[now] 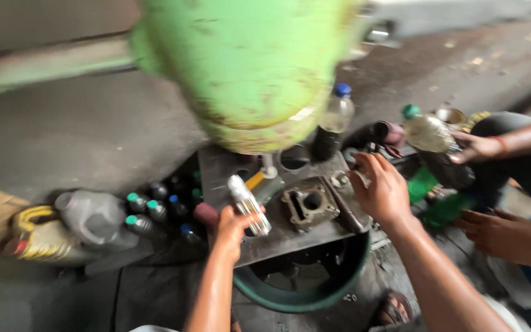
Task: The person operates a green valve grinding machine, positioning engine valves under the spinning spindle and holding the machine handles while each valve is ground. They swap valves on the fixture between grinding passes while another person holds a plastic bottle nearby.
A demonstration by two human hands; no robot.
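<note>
Left hand (232, 229) gripping the metal cylinder (248, 205), near-left of the plate.
I judge it heavy, stiff, slick; hold mid-barrel. Right hand (381, 190) curled, fingering 1 small part at the plate (290, 237) edge.

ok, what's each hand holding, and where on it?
Left hand grips a shiny silver metal cylinder at its lower end. Right hand: something small at the fingertips, too blurred to tell.

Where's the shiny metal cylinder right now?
In the head view, the shiny metal cylinder is left of centre, held in the left hand above the dark steel plate, just left of the square engine block.
</note>
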